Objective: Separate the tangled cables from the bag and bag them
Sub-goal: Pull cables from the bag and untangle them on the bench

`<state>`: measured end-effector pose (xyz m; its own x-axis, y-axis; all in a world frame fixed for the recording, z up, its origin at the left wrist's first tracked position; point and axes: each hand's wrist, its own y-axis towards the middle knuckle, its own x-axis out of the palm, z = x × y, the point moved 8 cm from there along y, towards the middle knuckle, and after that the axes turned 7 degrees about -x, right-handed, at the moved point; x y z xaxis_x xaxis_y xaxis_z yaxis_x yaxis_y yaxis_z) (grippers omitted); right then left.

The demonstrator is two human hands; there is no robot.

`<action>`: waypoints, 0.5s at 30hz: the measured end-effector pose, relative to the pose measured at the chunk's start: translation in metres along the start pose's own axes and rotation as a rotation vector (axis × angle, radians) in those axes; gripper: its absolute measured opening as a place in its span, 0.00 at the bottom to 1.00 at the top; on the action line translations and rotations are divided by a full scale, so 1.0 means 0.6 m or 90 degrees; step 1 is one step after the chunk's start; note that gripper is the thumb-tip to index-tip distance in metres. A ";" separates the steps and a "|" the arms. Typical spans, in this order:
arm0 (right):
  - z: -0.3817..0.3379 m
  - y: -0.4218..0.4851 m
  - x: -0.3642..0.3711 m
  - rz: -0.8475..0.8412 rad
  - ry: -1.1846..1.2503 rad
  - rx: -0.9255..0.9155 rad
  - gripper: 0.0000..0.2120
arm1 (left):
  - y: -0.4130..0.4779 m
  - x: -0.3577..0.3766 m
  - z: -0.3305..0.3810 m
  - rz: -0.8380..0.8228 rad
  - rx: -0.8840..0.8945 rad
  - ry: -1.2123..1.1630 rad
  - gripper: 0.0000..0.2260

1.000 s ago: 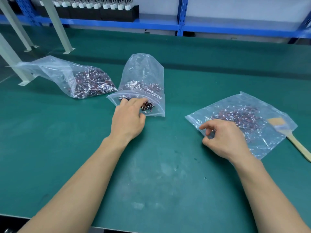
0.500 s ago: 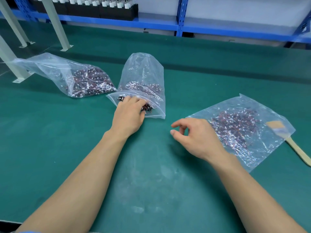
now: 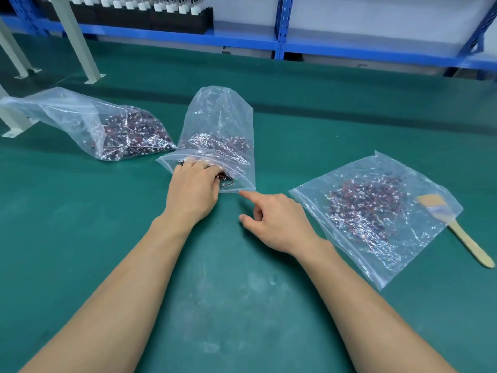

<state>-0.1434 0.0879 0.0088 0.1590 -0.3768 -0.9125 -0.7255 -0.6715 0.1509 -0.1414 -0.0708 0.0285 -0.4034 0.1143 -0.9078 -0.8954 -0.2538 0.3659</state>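
A clear plastic middle bag (image 3: 220, 117) stands with its mouth towards me, dark red tangled cables (image 3: 228, 181) with white plugs showing at the opening. My left hand (image 3: 192, 192) reaches into that mouth, and its curled fingers grip the cables; the fingertips are hidden under the plastic. My right hand (image 3: 279, 222) hovers just right of it and holds nothing, its index finger stretched out at the bag's near right corner. A flat bag of cables (image 3: 376, 211) lies to the right. Another fuller bag (image 3: 80, 122) lies to the left.
A wooden-handled brush (image 3: 468, 239) lies at the right bag's far edge. The green table mat (image 3: 242, 305) spreads in front of me. Grey metal posts (image 3: 78, 41) stand at the back left, and a blue shelf rack (image 3: 279, 30) runs along the back.
My right hand left the right bag and moved left to the middle bag's corner, its index finger now extended. My left hand stayed in the bag's mouth.
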 end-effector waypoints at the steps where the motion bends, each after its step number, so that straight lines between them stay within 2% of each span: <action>1: 0.000 0.000 0.000 0.004 -0.001 -0.001 0.25 | 0.000 -0.003 0.000 0.010 0.002 -0.002 0.05; 3: 0.003 -0.002 -0.003 0.014 0.000 0.003 0.26 | 0.000 -0.015 0.000 0.049 0.015 -0.032 0.03; 8: 0.008 -0.004 -0.008 0.037 0.017 0.014 0.27 | -0.009 -0.043 -0.008 0.131 0.008 -0.169 0.08; 15: 0.011 -0.006 -0.007 0.044 0.031 0.025 0.27 | -0.014 -0.050 -0.021 0.139 -0.025 -0.243 0.05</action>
<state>-0.1460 0.0959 0.0095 0.1387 -0.4522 -0.8810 -0.7613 -0.6177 0.1972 -0.1193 -0.0841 0.0498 -0.6301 0.3988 -0.6663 -0.7762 -0.3474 0.5261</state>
